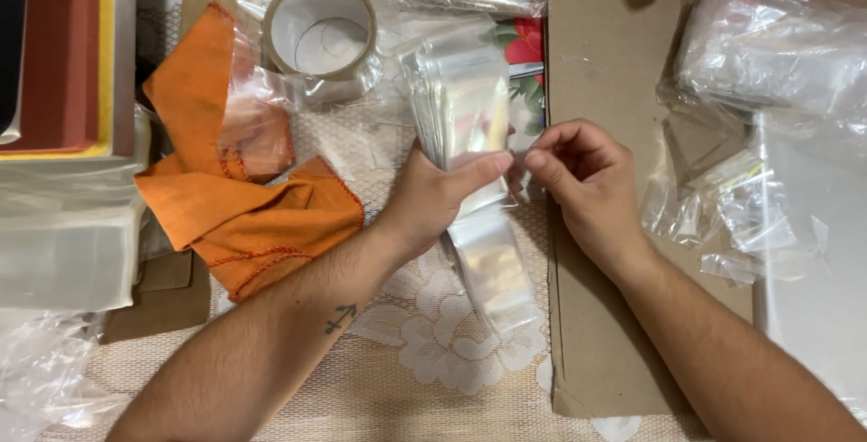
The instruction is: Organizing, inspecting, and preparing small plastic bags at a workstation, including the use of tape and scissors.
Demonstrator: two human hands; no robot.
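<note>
Hands [510, 180] pinching clear sleeves [470, 135], stack's lower end seemingly blurred, count unclear

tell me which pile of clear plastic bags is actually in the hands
The narrow stack of clear bags at centre: the left hand grips it and the right hand pinches its edge. The loose heaps at right lie untouched.

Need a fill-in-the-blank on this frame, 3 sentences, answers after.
1. The left hand grips a stack of clear plastic ____.
2. The cloth left of the hands is ____ in colour.
3. The right hand rests over a sheet of brown ____.
Missing words: bags; orange; cardboard.
The bags stand above the left hand; the cardboard lies flat.
</note>
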